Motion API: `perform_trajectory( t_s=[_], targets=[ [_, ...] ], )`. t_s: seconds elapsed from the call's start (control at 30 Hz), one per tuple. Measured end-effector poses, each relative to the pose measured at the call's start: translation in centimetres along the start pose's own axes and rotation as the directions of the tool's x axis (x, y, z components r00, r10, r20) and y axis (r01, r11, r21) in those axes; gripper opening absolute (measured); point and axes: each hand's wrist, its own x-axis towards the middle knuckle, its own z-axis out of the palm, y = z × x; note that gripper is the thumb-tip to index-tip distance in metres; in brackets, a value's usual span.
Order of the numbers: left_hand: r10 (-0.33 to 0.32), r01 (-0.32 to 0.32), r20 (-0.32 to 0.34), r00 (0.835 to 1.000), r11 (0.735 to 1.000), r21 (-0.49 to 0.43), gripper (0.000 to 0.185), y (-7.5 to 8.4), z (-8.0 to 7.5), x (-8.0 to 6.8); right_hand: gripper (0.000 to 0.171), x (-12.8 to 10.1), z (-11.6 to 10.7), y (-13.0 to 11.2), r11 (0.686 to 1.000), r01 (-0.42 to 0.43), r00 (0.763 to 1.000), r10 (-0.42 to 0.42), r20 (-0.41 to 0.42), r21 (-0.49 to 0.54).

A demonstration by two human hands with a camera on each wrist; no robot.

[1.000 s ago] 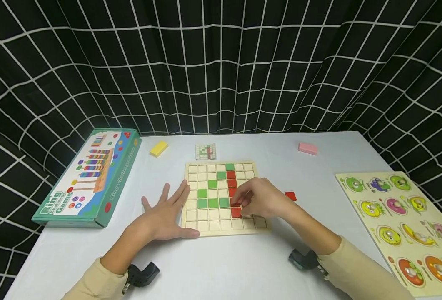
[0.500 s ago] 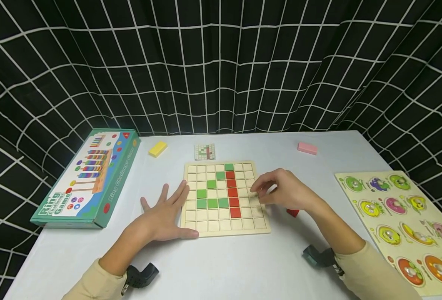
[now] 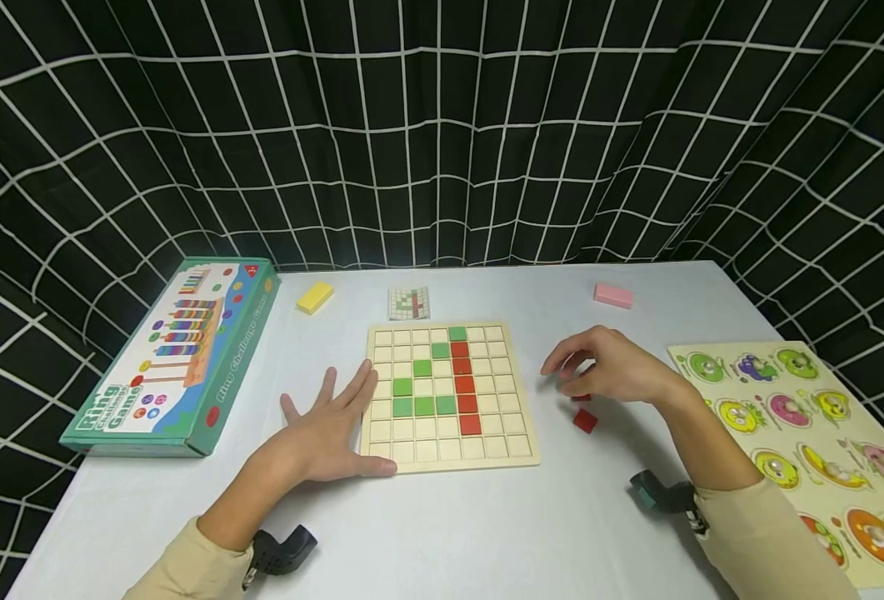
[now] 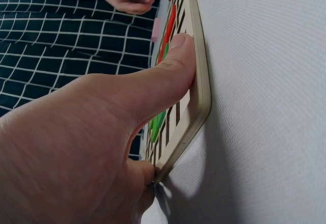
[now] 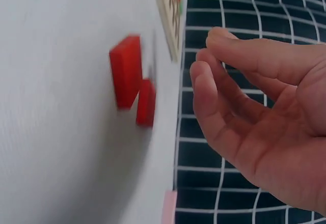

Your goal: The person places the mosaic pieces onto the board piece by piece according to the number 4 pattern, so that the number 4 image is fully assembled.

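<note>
A wooden grid board (image 3: 428, 452) lies flat on the table. Several red tiles (image 3: 465, 384) form a column in it, and several green tiles (image 3: 422, 367) sit to their left. With fingers spread, my left hand (image 3: 325, 433) rests along the board's left edge; its thumb (image 4: 175, 63) lies over the front rim. My right hand (image 3: 614, 367) is raised to the right of the board, its fingers loosely bent with nothing between them in the right wrist view. Below it two loose red tiles lie on the table, a nearer one (image 5: 126, 72) and a farther one (image 5: 146, 103).
A small pattern card (image 3: 408, 303) lies behind the board, between a yellow block (image 3: 315, 297) and a pink block (image 3: 614, 296). At the left is a ring game box (image 3: 172, 358). A fruit puzzle board (image 3: 767, 433) occupies the right side. Black gridded cloth surrounds the table.
My right hand has left the red column, moving right and off the board to above the two loose red tiles. The left hand has stayed in place.
</note>
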Motion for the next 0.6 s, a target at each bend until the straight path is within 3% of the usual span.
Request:
perform_trajectory(
  t_s=[0.47,0.6],
  targets=[
    [0.001,-0.001,0.001,1.0,1.0,0.003,0.13,-0.2,0.1,0.1,0.034,0.0,-1.3,3.2,0.992,-0.115,0.992,0.112,0.05,0.058],
    [0.002,-0.002,0.002,1.0,1.0,0.003,0.131,-0.1,0.1,0.1,0.035,0.1,-1.3,3.6,0.991,-0.113,0.991,0.107,0.074,0.072]
  ],
)
